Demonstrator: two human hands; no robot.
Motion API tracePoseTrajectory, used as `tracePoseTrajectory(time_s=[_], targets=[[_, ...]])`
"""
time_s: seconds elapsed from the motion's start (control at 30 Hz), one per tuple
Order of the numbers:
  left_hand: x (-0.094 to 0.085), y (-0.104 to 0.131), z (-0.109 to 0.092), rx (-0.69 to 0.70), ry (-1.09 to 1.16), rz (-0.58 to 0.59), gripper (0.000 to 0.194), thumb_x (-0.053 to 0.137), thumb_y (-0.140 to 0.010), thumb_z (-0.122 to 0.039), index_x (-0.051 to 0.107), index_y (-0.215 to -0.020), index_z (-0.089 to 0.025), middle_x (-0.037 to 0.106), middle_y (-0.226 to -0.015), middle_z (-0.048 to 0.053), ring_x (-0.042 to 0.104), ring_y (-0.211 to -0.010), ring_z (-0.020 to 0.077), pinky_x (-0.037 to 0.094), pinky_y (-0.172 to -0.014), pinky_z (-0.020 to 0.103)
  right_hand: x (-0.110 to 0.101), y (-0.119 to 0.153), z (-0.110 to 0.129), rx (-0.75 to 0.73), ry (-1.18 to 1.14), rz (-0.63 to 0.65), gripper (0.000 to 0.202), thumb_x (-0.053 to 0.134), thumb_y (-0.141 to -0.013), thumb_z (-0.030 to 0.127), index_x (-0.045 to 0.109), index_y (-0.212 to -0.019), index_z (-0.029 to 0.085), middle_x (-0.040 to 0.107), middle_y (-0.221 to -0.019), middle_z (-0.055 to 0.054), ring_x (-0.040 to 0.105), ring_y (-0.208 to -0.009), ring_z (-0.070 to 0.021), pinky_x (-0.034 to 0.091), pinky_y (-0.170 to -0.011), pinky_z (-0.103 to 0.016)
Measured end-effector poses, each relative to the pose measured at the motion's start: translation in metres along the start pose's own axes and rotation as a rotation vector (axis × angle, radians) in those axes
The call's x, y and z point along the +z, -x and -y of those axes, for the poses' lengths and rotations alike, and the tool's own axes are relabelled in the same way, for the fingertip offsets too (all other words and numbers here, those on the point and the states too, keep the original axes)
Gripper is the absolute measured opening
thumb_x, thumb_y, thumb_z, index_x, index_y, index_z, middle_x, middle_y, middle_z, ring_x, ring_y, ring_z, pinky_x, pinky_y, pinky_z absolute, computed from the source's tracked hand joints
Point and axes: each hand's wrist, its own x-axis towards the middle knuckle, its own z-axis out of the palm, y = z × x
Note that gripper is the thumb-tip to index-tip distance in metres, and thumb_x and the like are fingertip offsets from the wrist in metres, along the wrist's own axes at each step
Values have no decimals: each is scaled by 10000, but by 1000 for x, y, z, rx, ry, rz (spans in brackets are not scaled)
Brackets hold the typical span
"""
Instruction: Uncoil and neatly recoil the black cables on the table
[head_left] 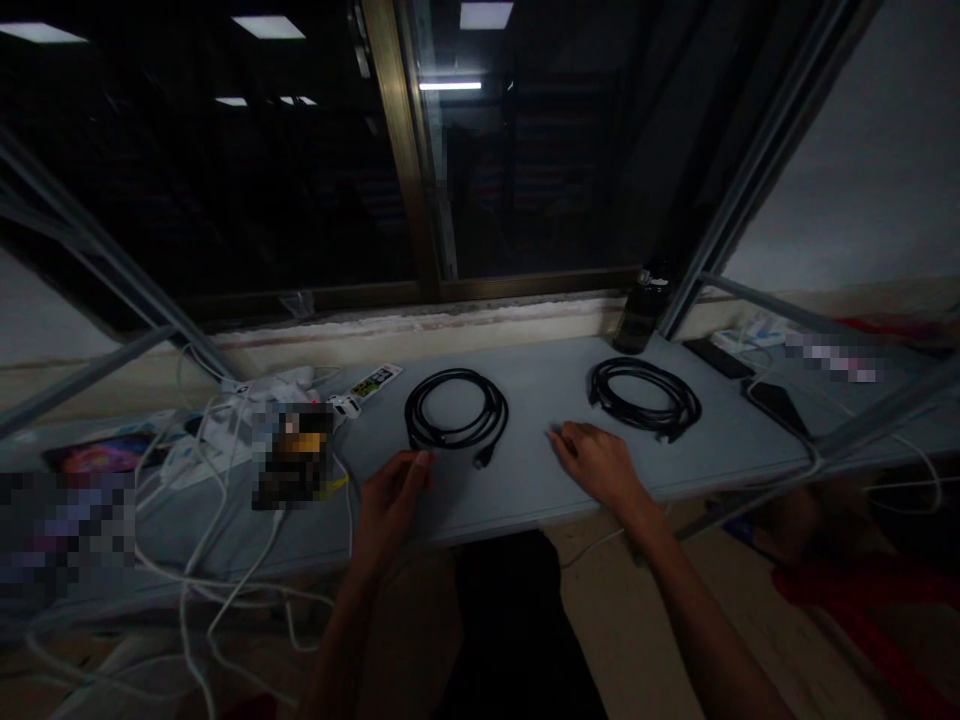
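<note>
Two coiled black cables lie on the grey tabletop (pixel 525 400). The left coil (pixel 499 405) has a plug end sticking out at its lower right. My left hand (pixel 390 500) is just below that coil's lower left edge, fingers curled in and nothing visible in them; whether it touches the cable I cannot tell. The right coil (pixel 686 405) is farther over, with a connector at its front edge. My right hand (pixel 598 462) rests on the table to the lower left of this coil, apart from it, loosely curled with nothing seen in it.
White cords (pixel 217 530) tangle around a power strip (pixel 232 410) at left and hang over the table edge. A dark box-like item (pixel 296 460), partly blurred out, lies there. A dark bottle (pixel 639 315) stands at the back right, near a black phone (pixel 778 408) and metal frame posts.
</note>
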Motion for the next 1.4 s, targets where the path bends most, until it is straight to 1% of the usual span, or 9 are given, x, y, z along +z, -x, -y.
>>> tracePoseTrajectory(time_s=[0.07,0.2,0.4,0.53,0.63,0.83,1.07,1.3,1.4], targets=[[0,0,0,0,15,9,577,677,-1061,-724,805,-1031,-162,698,-777,36,668,-770,188,517,-753,259,2,2,1,-14,3,3,446,444,-1243,489,703,-1031,195,780,-974,-118,733,-846,-236,353,-708,-314],[1,0,-2,2,51,5,568,692,-1057,-711,804,-1013,-156,683,-753,30,645,-736,171,494,-719,247,0,1,-1,8,4,-6,430,475,-1240,493,710,-1028,202,791,-983,-116,736,-840,-242,339,-703,-309],[1,1,-3,2,67,-20,556,701,-1056,-698,806,-1026,-152,682,-758,31,643,-745,173,494,-736,250,1,1,-1,16,7,-11,431,486,-1235,498,685,-997,198,782,-955,-96,726,-810,-236,311,-686,-317],[1,3,-3,18,56,-15,553,701,-1057,-692,806,-1015,-150,685,-762,35,642,-739,172,494,-732,252,-2,2,0,13,9,2,458,453,-1242,503,686,-994,197,786,-978,-110,719,-822,-233,315,-687,-318],[1,3,-2,27,60,-8,533,699,-1068,-671,804,-1031,-150,689,-776,34,651,-757,170,493,-738,246,-3,2,1,22,13,11,453,465,-1240,504,689,-992,199,785,-982,-108,719,-831,-231,311,-687,-321],[0,4,3,21,48,-10,559,689,-1062,-706,799,-1036,-159,700,-783,35,661,-758,178,502,-740,249,-1,3,0,17,15,-18,438,489,-1236,507,702,-1010,198,781,-972,-88,721,-825,-224,303,-681,-328],[0,4,3,43,62,-7,536,699,-1065,-691,808,-1014,-168,686,-760,31,658,-736,174,500,-720,249,-1,4,-1,0,-8,-40,437,487,-1239,498,673,-978,201,779,-958,-91,702,-802,-225,276,-684,-320],[-1,5,7,62,75,5,480,703,-1085,-640,817,-1053,-174,704,-793,35,669,-770,177,515,-752,253,3,4,-4,2,-23,-44,440,486,-1235,503,680,-978,203,779,-964,-91,695,-799,-221,288,-686,-317],[0,5,6,66,83,6,481,707,-1081,-637,810,-1032,-170,699,-780,34,659,-749,173,511,-734,252,3,4,-4,-4,-27,-48,452,475,-1235,508,678,-975,199,775,-956,-97,696,-789,-219,297,-686,-320]])
